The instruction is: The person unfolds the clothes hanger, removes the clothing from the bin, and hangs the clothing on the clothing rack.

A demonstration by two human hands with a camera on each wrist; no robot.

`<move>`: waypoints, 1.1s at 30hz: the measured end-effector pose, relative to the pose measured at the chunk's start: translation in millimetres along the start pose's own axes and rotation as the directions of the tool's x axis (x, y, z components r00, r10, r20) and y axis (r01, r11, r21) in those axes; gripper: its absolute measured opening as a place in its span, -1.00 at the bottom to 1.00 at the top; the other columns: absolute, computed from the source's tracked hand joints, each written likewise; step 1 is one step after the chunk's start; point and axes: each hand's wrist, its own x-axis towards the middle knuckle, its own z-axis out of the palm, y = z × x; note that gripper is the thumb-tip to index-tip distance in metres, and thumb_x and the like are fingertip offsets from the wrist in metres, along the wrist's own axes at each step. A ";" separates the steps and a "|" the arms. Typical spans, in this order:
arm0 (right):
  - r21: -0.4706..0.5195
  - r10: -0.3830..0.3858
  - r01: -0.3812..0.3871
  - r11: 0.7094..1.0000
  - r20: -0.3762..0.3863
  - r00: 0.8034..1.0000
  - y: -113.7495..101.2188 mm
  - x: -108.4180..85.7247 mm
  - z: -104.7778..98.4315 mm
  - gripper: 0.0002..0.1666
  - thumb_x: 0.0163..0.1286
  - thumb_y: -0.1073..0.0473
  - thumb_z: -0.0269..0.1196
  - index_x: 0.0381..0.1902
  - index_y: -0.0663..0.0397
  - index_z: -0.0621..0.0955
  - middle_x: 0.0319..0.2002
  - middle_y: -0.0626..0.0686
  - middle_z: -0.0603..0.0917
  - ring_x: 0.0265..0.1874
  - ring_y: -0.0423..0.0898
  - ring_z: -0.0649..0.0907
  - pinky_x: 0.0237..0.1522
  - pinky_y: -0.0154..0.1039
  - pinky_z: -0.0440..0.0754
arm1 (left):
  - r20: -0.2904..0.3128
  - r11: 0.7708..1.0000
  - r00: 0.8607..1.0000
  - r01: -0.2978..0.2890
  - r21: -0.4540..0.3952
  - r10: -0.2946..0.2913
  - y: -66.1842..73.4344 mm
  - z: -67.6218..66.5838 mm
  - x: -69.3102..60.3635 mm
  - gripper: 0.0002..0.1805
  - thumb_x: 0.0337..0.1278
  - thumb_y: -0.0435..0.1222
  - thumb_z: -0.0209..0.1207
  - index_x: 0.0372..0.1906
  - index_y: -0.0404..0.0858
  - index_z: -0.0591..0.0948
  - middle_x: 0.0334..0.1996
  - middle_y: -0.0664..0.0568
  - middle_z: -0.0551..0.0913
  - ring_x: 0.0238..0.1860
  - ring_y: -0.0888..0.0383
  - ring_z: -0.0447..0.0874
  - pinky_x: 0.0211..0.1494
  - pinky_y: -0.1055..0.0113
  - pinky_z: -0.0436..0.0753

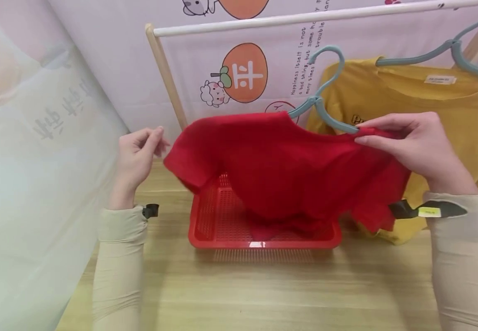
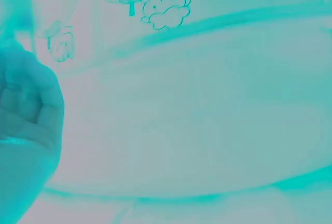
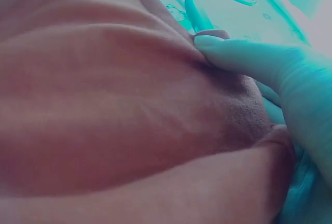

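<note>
A red T-shirt (image 1: 264,161) hangs on a blue hanger (image 1: 326,110), whose hook points up above the neckline. At the right shoulder my right hand (image 1: 412,142) pinches the shirt, with thumb and fingers at the collar and the hanger's arm. In the right wrist view the thumb (image 3: 244,58) presses on the shirt's fabric (image 3: 129,105). My left hand (image 1: 137,154) is just left of the shirt's other sleeve, apart from it, its fingers loosely curled with nothing in them. The left wrist view shows these bent fingers (image 2: 31,94) too.
Below the shirt a red plastic basket (image 1: 264,243) stands on the wooden table (image 1: 243,294). Behind is a rack with a white rail (image 1: 243,24) and wooden posts (image 1: 166,76). A yellow T-shirt (image 1: 462,124) hangs on another blue hanger (image 1: 421,59) at right.
</note>
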 end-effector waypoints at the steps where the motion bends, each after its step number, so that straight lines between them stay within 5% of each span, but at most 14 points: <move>1: 0.007 0.006 -0.006 1.000 0.007 1.000 0.2 -0.1 -0.1 -0.65 0.20 0.44 0.48 -0.03 0.32 0.75 -0.31 -0.03 0.81 -0.40 -0.21 0.77 -0.37 -0.48 0.66 | -0.006 1.000 1.000 -0.002 -0.009 0.002 2.4 -1.5 -1.4 -0.76 0.43 -0.29 0.24 -0.29 -0.40 0.74 -0.47 0.03 0.69 -0.46 0.15 0.59 -0.30 0.43 0.57; 4: -0.001 0.008 -0.008 1.000 0.054 0.998 0.1 1.3 5.4 -0.66 0.21 0.40 0.49 -0.03 0.30 0.75 -0.32 0.02 0.81 -0.39 -0.19 0.77 -0.36 -0.47 0.67 | 0.042 1.000 0.999 -0.022 0.017 0.021 14.9 5.0 -3.0 -0.82 0.34 -0.25 0.33 -0.10 -0.27 0.78 -0.24 0.13 0.76 -0.23 0.18 0.67 0.01 0.36 0.57; 7: -0.019 0.012 -0.010 1.000 0.103 0.995 -2.0 2.6 15.3 -0.67 0.22 0.35 0.50 -0.04 0.25 0.77 -0.32 0.06 0.80 -0.40 -0.15 0.78 -0.35 -0.45 0.67 | 0.155 0.997 0.986 -0.069 0.020 0.065 28.1 23.5 -2.3 -0.78 0.25 -0.22 0.41 -0.03 -0.13 0.80 -0.18 0.21 0.77 -0.15 0.25 0.70 0.09 0.33 0.59; 12: -0.047 -0.002 0.009 0.999 0.142 0.990 -5.0 4.6 32.5 -0.67 0.19 0.31 0.53 -0.06 0.16 0.79 -0.32 0.02 0.81 -0.39 -0.16 0.78 -0.35 -0.46 0.65 | 0.356 0.983 0.924 -0.174 0.066 0.140 42.6 56.1 -3.9 -0.77 0.25 -0.18 0.41 -0.03 -0.11 0.81 -0.20 0.24 0.78 -0.23 0.33 0.71 -0.09 0.34 0.68; 15: -0.052 -0.017 0.025 0.998 0.147 0.989 -8.1 5.5 39.9 -0.66 0.19 0.29 0.54 -0.05 0.12 0.80 -0.29 -0.01 0.81 -0.37 -0.17 0.78 -0.33 -0.46 0.66 | 0.399 0.968 0.901 -0.227 0.103 0.169 46.6 67.4 -4.0 -0.78 0.26 -0.19 0.40 -0.04 -0.15 0.80 -0.24 0.20 0.77 -0.31 0.32 0.67 -0.18 0.33 0.65; 19: -0.073 -0.026 0.033 0.997 0.088 0.996 -10.9 4.5 36.8 -0.54 0.15 0.26 0.58 0.05 0.04 0.77 -0.19 -0.03 0.79 -0.35 -0.16 0.74 -0.33 -0.48 0.63 | 0.368 0.963 0.910 -0.246 0.109 0.191 45.8 66.5 -3.4 -0.81 0.23 -0.24 0.42 -0.10 -0.19 0.80 -0.28 0.17 0.77 -0.36 0.28 0.65 -0.23 0.32 0.63; 22: -0.098 0.035 -0.030 0.995 0.051 0.998 -6.5 2.4 21.4 -0.44 0.16 0.23 0.57 0.15 -0.03 0.72 -0.14 -0.05 0.77 -0.33 -0.12 0.70 -0.37 -0.45 0.61 | 0.316 0.970 0.931 -0.224 0.090 0.185 43.5 55.6 -2.1 -0.83 0.20 -0.28 0.44 -0.12 -0.21 0.81 -0.31 0.14 0.78 -0.36 0.28 0.69 -0.24 0.36 0.65; 25: -0.110 0.123 -0.117 0.987 0.050 0.991 -0.3 0.0 3.7 -0.56 0.25 0.18 0.51 0.11 0.00 0.73 -0.28 -0.05 0.76 -0.47 -0.10 0.67 -0.50 -0.38 0.61 | 0.290 0.981 0.945 -0.178 0.071 0.151 42.5 42.8 0.1 -0.82 0.20 -0.30 0.43 -0.11 -0.22 0.82 -0.32 0.09 0.79 -0.37 0.24 0.72 -0.25 0.40 0.67; 30: -0.073 0.158 -0.155 0.985 0.038 0.987 6.0 -1.4 -16.0 -0.74 0.40 0.18 0.39 0.03 -0.02 0.77 -0.43 -0.10 0.77 -0.62 -0.13 0.68 -0.58 -0.32 0.67 | 0.299 0.988 0.948 -0.137 0.075 0.108 39.8 28.8 1.4 -0.79 0.22 -0.29 0.42 -0.06 -0.18 0.82 -0.30 0.08 0.79 -0.40 0.20 0.72 -0.27 0.43 0.65; 33: 0.049 0.134 -0.135 0.990 0.021 0.991 11.9 -1.5 -27.6 -0.69 0.47 0.23 0.30 0.14 0.06 0.71 -0.37 -0.08 0.78 -0.59 -0.17 0.71 -0.57 -0.34 0.68 | 0.305 0.989 0.946 -0.134 0.066 0.108 37.6 24.6 0.9 -0.79 0.20 -0.29 0.44 -0.06 -0.15 0.83 -0.31 0.11 0.80 -0.41 0.21 0.70 -0.30 0.44 0.62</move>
